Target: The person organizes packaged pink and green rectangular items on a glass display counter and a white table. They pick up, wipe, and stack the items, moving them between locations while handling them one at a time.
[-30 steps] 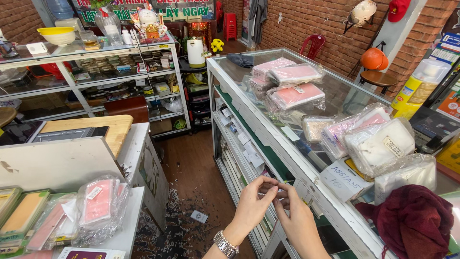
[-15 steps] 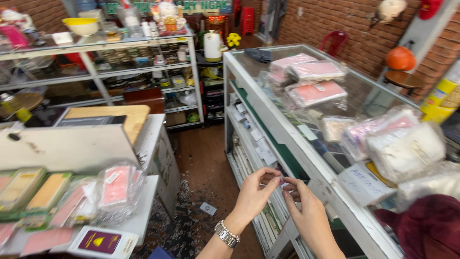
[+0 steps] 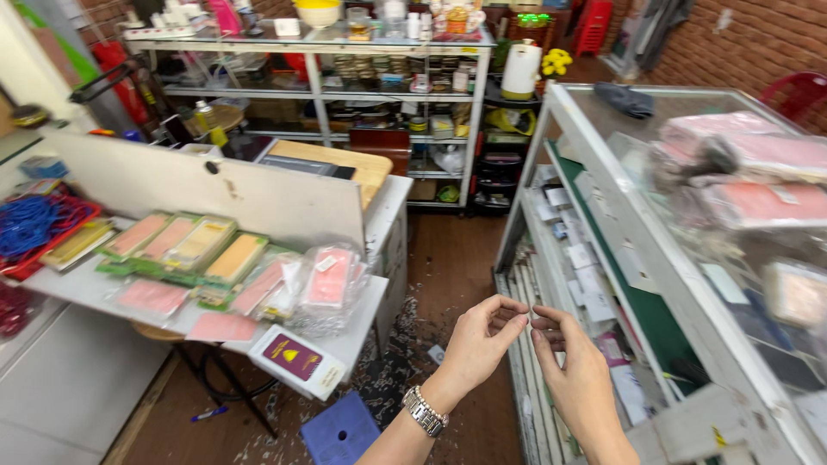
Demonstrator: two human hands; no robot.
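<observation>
My left hand (image 3: 478, 344), with a metal wristwatch (image 3: 424, 411) on it, is raised over the aisle, its thumb and forefinger pinched together. My right hand (image 3: 573, 370) faces it, thumb and forefinger pinched too, the fingertips of both hands almost touching. Nothing that I can make out shows between them. Both hands hover beside the front edge of the glass display counter (image 3: 603, 198), apart from it.
A white table (image 3: 362, 336) at left carries bagged pink and yellow packets (image 3: 327, 280), a purple box (image 3: 293, 357) and a leaning white board (image 3: 215, 194). A blue stool (image 3: 340, 430) stands below. Metal shelves (image 3: 319, 86) fill the back. Debris litters the brown floor.
The view has swung left, away from the counter top. My hands have stayed pinched together and now sit over the aisle. The small dark bit seen between the fingertips no longer shows.
</observation>
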